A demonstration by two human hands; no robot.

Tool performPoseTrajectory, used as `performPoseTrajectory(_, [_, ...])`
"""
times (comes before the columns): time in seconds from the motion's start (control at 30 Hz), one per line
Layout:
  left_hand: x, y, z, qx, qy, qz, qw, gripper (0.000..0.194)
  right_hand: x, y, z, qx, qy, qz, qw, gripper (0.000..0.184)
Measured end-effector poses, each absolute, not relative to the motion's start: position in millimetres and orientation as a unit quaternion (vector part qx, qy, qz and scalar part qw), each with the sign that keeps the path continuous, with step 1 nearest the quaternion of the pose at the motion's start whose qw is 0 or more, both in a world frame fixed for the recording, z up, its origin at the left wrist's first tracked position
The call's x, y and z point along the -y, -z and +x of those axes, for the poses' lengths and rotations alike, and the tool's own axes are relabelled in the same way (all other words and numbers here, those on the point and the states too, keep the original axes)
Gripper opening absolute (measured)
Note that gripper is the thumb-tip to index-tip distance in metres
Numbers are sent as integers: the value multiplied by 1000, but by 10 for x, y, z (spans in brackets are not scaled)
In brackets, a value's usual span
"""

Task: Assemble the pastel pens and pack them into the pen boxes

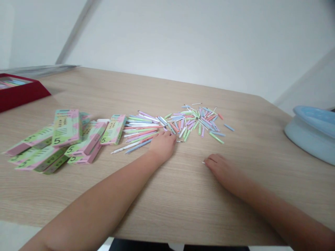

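My left hand (163, 143) is closed at the right end of the spread of slim pastel pens (141, 130). A thin pale pen tip (180, 141) pokes out to the right of its fingers; the rest is hidden by the hand. Over the table to the right, my right hand (218, 166) is pinched and slightly blurred. A small white end of a thin stick (203, 162) shows at its fingertips. Beyond both hands lies a loose heap of short coloured pen caps (200, 120), with a few thin dark-tipped pieces among them.
Green and pink pen boxes (67, 127) marked 5 are piled on the left, one box (113, 129) lying beside the pens. A red box (23, 92) with pens in it sits at the far left. At the right edge stands a pale blue rounded object (312, 134).
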State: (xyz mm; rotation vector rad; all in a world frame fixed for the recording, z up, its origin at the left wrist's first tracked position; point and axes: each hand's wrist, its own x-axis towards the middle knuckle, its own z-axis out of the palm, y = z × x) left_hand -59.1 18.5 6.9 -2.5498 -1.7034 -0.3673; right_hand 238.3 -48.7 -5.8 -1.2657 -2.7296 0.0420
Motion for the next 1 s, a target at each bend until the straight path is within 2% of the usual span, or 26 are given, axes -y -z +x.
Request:
performPoseTrajectory(0.1, [-175,-81,-590,551,114,-826,24,32,450,37,2280,901,12,-432,31,30])
performPoseTrajectory(0.27, [-164,-89,-582,552,115,-826,20,33,162,-25,2117,858,-43,-512,20,19])
performPoseTrajectory(0.37, [-167,-84,-575,552,117,-825,19,32,-122,-19,2024,809,-60,-573,116,16])
performPoseTrajectory(0.43, [-170,-83,-573,550,116,-827,19,32,-353,3,1930,764,-71,-608,205,25])
performPoseTrajectory(0.53, [-174,-84,-573,553,111,-826,19,30,-704,47,1730,764,-87,-590,245,30])
performPoseTrajectory(0.73, [-176,-68,-580,547,114,-829,35,30,-1086,76,1450,822,-97,-514,225,24])
performPoseTrajectory(1.0, [-177,-58,-573,552,111,-826,25,29,-983,37,1546,847,-86,-496,171,35])
